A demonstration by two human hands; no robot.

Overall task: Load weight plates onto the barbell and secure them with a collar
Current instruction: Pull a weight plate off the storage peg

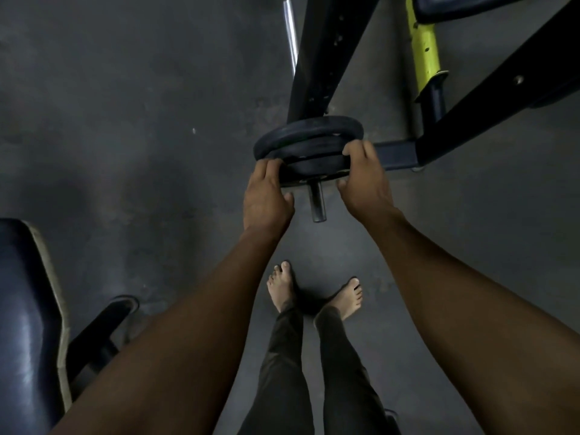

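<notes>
Dark round weight plates (309, 141) sit stacked on the barbell sleeve (317, 200), whose steel end sticks out toward me below them. My left hand (266, 196) grips the left rim of the nearest plate. My right hand (364, 177) grips its right rim, fingers curled over the edge. Beyond the plates the rest of the bar runs behind the black rack upright, and a chrome length of it (290, 32) shows at the top. I see no collar.
A black rack frame (320, 58) with a yellow post (425, 48) stands ahead and to the right. A padded bench (28, 309) sits at lower left. My bare feet (284, 287) stand on the dark floor beneath the bar end.
</notes>
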